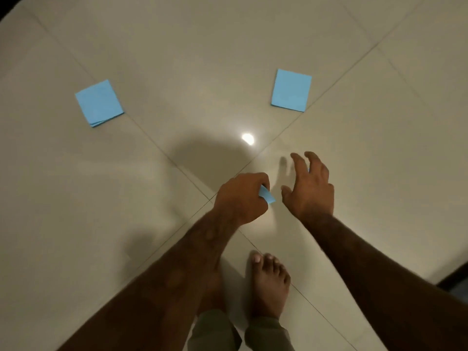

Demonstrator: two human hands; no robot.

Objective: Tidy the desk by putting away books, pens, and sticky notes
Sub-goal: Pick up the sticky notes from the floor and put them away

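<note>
Two blue sticky note pads lie on the pale tiled floor: one pad (99, 103) at the left, the other pad (291, 90) further right and ahead of my hands. My left hand (240, 197) is closed around a blue sticky note (267, 195), of which only a corner sticks out past the fingers. Beside it, my right hand (310, 186) hovers above the floor with fingers spread and curled, holding nothing. Both hands are well short of the two pads.
My bare feet (269, 282) stand on the glossy tiles just below my hands. A lamp's bright reflection (247, 138) shines on the floor between hands and pads. A dark edge (453, 279) shows at the lower right.
</note>
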